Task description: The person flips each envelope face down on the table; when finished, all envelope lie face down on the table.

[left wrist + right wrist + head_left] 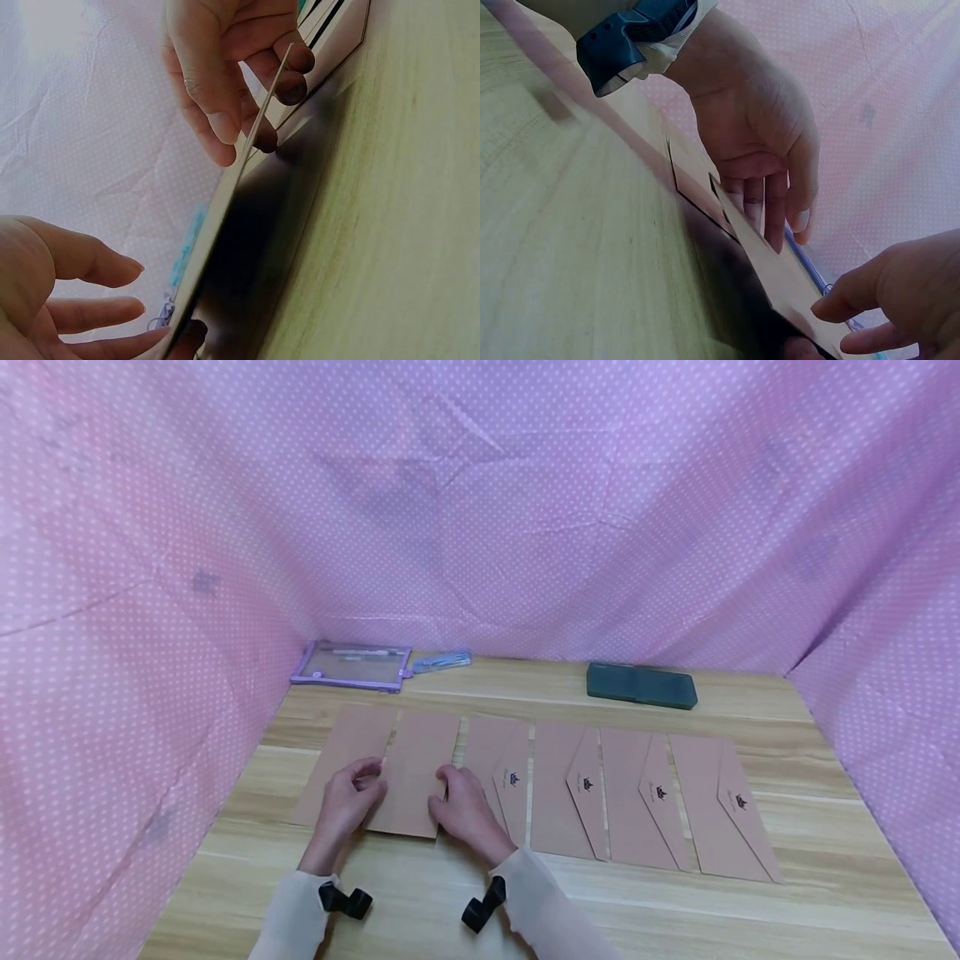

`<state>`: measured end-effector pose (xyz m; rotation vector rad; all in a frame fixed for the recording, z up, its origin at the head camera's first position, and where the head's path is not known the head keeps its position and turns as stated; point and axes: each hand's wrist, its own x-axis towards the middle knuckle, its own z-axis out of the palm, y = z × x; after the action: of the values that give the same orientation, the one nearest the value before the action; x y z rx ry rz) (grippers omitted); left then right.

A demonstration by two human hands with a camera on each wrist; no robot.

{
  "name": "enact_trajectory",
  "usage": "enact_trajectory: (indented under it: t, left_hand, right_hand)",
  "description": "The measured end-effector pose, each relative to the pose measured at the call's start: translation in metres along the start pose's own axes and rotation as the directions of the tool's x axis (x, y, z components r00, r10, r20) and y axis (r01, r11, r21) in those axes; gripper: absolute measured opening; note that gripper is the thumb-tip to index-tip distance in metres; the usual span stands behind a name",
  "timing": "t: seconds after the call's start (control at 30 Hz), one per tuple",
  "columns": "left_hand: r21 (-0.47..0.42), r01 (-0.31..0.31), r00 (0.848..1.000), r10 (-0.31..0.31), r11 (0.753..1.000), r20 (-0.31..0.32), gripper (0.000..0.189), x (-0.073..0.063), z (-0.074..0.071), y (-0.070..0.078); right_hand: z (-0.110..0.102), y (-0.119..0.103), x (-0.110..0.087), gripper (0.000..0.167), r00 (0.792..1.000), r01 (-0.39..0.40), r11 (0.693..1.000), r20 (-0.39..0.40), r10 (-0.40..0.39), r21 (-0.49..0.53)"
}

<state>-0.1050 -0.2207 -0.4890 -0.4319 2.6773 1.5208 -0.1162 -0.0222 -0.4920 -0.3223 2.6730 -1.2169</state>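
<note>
Both hands are at the two long sides of a plain brown paper envelope (412, 777). My left hand (349, 797) holds its left edge, fingers bent. At the right edge, my right hand (467, 803) grips the paper, with a fingertip showing beneath it in the right wrist view. The envelope's near edge is raised off the table in both wrist views, with dark shadow below. Another plain envelope (322, 777) lies to the left, partly behind the left hand. Right of the hands is an envelope (480, 739) with a pointed flap and a crown print.
Several more crown-printed envelopes (558, 785) continue the row rightward on the wooden table (810, 827). Behind them lie a purple-edged zip pouch (352, 667), a light blue packet (442, 662) and a dark green case (641, 685). Pink dotted cloth (525, 527) surrounds the table's back and sides.
</note>
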Motion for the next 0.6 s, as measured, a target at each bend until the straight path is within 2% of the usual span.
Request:
enact_trajectory:
  t: [0.1,0.3,0.6]
  left_hand:
    - [0.016,-0.001,1.0,0.002,1.0,-0.013,0.041,-0.0019,-0.0012,0.001]
    - [0.02,0.009,1.0,-0.009,1.0,0.0,0.041,-0.0035,-0.0029,0.002]
    - [0.014,0.007,1.0,-0.007,1.0,0.003,0.04,-0.0031,-0.0027,0.0017]
  right_hand:
    - [-0.0021,-0.0009,-0.001,0.042,1.0,-0.022,1.0,0.01,0.022,-0.002]
    - [-0.0039,-0.0037,-0.0042,0.048,0.998,-0.049,0.998,0.045,0.05,-0.026]
    - [-0.0056,-0.0086,-0.0088,0.053,0.994,-0.038,0.995,0.095,0.047,-0.094]
